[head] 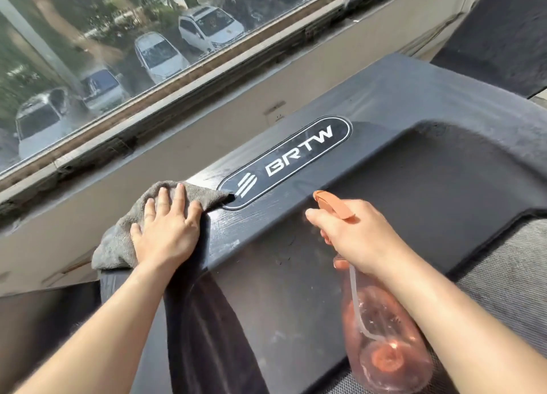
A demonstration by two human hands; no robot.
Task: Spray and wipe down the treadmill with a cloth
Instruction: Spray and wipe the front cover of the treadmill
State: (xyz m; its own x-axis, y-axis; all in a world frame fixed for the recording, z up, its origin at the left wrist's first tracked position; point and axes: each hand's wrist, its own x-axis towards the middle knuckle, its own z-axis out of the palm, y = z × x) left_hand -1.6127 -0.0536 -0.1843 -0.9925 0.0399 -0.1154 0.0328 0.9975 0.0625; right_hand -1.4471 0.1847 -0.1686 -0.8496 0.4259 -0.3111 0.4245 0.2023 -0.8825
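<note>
Left grip [165, 230], fingers spread flat, presses the grey cloth [117, 245] just left of the BRTW badge [284, 162] on the treadmill [414, 171]; right grip [358, 239] clasps the spray bottle [384, 343] below the badge.

Large dusty glass window [88, 53] — white parked cars [210, 29] outside (trees behind) — plain beige wall [192, 139] below.

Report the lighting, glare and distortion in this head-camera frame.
Head view: hard daylight from the window brightens both forearms; a streaky sheen lies on the treadmill hood beside the BRTW plate; cars behind the smeared glass look soft; the sill runs tilted across the frame; the left forearm casts a dark shadow down the hood.
</note>
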